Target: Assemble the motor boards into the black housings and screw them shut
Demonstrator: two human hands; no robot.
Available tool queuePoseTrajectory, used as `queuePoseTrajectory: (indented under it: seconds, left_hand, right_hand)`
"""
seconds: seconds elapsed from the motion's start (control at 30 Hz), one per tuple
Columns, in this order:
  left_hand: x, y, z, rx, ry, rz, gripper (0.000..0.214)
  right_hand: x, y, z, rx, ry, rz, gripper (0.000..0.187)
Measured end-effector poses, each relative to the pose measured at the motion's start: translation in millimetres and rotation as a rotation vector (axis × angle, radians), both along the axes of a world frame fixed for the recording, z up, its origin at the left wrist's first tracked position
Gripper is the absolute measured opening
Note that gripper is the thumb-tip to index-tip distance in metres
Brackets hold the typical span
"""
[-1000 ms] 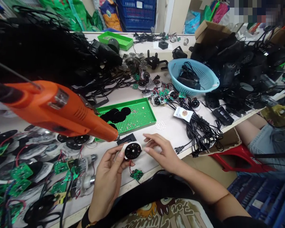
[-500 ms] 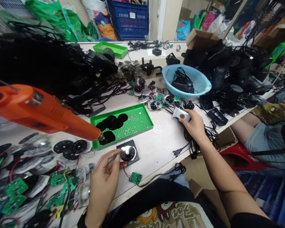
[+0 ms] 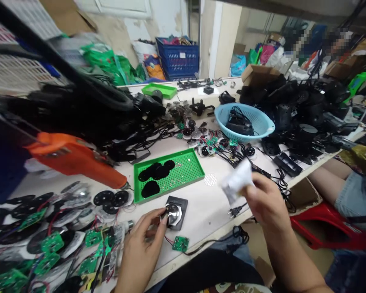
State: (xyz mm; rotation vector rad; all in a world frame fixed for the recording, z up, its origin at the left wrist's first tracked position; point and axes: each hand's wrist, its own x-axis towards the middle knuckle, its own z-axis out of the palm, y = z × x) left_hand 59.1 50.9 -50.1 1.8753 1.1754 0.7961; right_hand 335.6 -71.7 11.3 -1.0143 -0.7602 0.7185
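My left hand (image 3: 144, 240) pinches the edge of a small round black-and-silver disc (image 3: 172, 214) between thumb and fingers. The disc rests on a dark square block (image 3: 181, 203) near the front edge of the bench. A green circuit board (image 3: 180, 243) on red wires lies just below the block. Held up above the bench, a white tube-like packet (image 3: 239, 181) is in my right hand (image 3: 266, 199), its fingers closed round one end. Motion blurs the packet, and I cannot make out its print.
A green perforated tray (image 3: 190, 179) holds black discs and tiny bits. An orange power screwdriver (image 3: 79, 162) hangs at left above piled discs and boards. The blue colander (image 3: 262, 126) holds black parts. A plug (image 3: 234, 211) lies near the front edge. Another person sits at right.
The view has tilted upward, so the scene sits lower. My right hand has lifted the white packet off the cables and turned it more upright. My left hand stays at the disc.
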Motion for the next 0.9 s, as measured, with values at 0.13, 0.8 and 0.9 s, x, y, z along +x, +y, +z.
queuePoseTrajectory:
  seconds: [0.13, 0.8, 0.9]
  left_hand:
    - [-1.6, 1.5, -4.2, 0.007, -0.027, -0.025, 0.034]
    - [-10.5, 5.7, -19.7, 0.474, 0.093, -0.067, 0.024]
    - [-8.0, 5.6, -17.5, 0.52, 0.078, -0.097, 0.023]
  right_hand:
    - [-21.3, -15.6, 19.7, 0.248, -0.126, 0.277, 0.021]
    - [53.0, 59.2, -35.3, -0.137, -0.209, -0.337, 0.047]
    - [62.0, 44.5, -12.6, -0.083, -0.186, -0.325, 0.044]
